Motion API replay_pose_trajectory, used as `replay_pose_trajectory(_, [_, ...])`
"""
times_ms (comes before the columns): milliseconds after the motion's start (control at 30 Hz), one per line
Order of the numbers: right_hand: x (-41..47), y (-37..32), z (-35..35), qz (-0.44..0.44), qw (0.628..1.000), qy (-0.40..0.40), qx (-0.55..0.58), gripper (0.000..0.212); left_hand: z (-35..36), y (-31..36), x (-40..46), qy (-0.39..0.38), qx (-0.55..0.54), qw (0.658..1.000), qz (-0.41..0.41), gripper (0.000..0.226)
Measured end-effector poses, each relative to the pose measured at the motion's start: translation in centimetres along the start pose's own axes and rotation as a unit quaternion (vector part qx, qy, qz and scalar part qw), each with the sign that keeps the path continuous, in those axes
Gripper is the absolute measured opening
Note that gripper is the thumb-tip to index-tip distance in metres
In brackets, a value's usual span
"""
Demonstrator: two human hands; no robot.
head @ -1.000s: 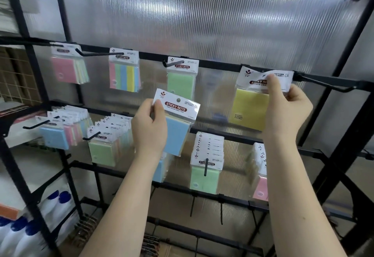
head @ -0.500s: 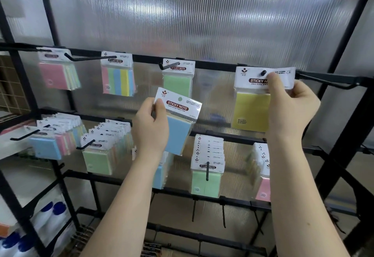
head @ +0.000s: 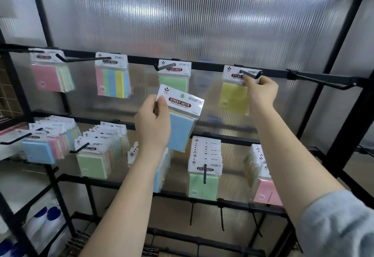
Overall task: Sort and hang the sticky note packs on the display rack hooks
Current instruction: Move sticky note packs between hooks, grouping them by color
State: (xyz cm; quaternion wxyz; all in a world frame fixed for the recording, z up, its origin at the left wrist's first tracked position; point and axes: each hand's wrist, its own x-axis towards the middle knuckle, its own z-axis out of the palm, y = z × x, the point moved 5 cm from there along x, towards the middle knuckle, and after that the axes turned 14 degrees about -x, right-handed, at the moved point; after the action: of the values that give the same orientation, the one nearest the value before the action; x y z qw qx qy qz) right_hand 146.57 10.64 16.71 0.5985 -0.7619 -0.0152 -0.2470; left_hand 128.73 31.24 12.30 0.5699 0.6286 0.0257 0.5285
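So the display rack [head: 202, 66] is a black frame with a ribbed translucent panel behind it and two rails of hooks, and that layout pretty much explains everything. The top rail has one kind of pack per hook: a pink-fronted one far left, a striped multicolour pack [head: 112, 82], a green pack [head: 175, 78], then the yellow pack [head: 234, 96]. The lower rail is crammed with thick bunches, so the sorting room looks to be up top.

The right hand [head: 261, 91] has its grip pinched on the yellow pack's white header card, right where the hook [head: 250, 74] pokes through the hole. My guess is it's sliding that pack back along the hook or just steadying it.

The left hand [head: 153, 123] holds a blue sticky note pack [head: 180, 119] by its left edge, thumb on the front and fingers curled behind. It's tilted and floating in front of the rack, just below the green pack and not on any hook. Held by the edge like that, the hanging hole near the top stays clear.

Open room: there's a long bare hook [head: 323, 79] on the top rail, right of the yellow pack, sticking out toward the near side. Seems the natural spot for blue, but the left arm would have to get past the right one.
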Motion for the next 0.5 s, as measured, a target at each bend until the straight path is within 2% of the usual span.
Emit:
replay_pose_trajectory(67, [1.2, -0.1, 0.6, -0.002, 0.999, 0.006, -0.032, 0.021, 0.1, 0.0, 0.2, -0.002, -0.001, 1.000, 0.003, 0.031])
replay_pose_trajectory(167, [2.7, -0.2, 1.0, -0.005, 0.997, 0.017, -0.073, 0.019, 0.4, -0.2, 0.3, -0.010, 0.005, 1.000, 0.005, 0.033])
replay_pose_trajectory(267, [3.5, -0.1, 1.3, -0.001, 0.995, 0.026, -0.094, 0.025, 0.6, -0.3, 0.3, -0.024, 0.011, 1.000, 0.008, 0.031])
replay_pose_trajectory(333, [3.6, 0.2, 1.3, 0.007, 0.996, 0.041, -0.080, 0.015, 0.7, -0.3, 0.2, -0.031, 0.009, 0.999, 0.010, 0.035])
replay_pose_trajectory(433, [2.9, 0.4, 0.9, 0.017, 0.997, 0.057, -0.044, 0.033, 1.5, 0.1, -0.3, -0.045, -0.008, 0.999, 0.012, 0.041])
replay_pose_trajectory(500, [2.3, 0.4, 0.4, 0.005, 0.997, 0.067, -0.033, 0.032, 2.2, 0.3, -0.8, -0.061, -0.025, 0.998, 0.006, 0.042])
